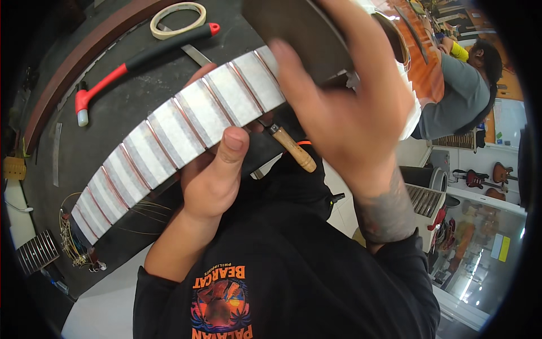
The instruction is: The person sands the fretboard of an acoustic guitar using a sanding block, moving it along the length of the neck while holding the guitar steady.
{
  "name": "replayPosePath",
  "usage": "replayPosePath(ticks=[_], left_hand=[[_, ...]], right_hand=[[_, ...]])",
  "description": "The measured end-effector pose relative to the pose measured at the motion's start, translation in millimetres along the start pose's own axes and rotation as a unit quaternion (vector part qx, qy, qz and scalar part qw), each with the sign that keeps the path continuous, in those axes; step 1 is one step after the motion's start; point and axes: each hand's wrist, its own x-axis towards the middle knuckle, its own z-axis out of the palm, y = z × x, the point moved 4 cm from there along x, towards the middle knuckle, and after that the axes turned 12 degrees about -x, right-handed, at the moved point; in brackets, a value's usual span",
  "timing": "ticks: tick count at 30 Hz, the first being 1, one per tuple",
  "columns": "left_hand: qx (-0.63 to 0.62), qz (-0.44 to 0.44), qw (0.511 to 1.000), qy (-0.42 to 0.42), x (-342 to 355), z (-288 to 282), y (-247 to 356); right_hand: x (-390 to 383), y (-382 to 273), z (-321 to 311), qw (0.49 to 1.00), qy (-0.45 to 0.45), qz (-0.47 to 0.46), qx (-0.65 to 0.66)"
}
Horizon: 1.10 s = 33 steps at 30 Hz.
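Observation:
A guitar neck (195, 116) slants across the middle, its fretboard covered with pale masking tape between copper-toned frets. My left hand (212, 181) wraps round it from below, thumb on the near edge and fingertips showing past the far edge. My right hand (355, 107), slightly blurred, grips a dark flat-faced block (299, 37) at the neck's upper right end. Whether the block touches the frets I cannot tell. Under the neck lies a tool with a wooden handle (294, 150); a metal strip (196, 55) shows on the neck's far side.
A red and black hammer (121, 70) and a tape roll (178, 21) lie on the dark bench (118, 107). A metal ruler (57, 155) is farther left. Loose strings (70, 234) hang at the headstock end. Another person (460, 90) sits at the right, near a glossy orange wooden surface (415, 51).

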Motion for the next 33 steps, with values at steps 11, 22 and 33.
replayPosePath(ticks=[11,22,33], left_hand=[[-0.039,0.014,0.999,0.012,-1,5,-2],[0.066,-0.122,0.99,0.011,-46,31,23],[0.722,0.221,0.656,-0.007,-64,20,185]], right_hand=[[-16,7,-19,0.988,0.144,-0.05,0.023],[-71,27,-52,0.966,0.187,0.118,0.135],[-75,6,-52,0.984,0.157,0.022,0.086]])
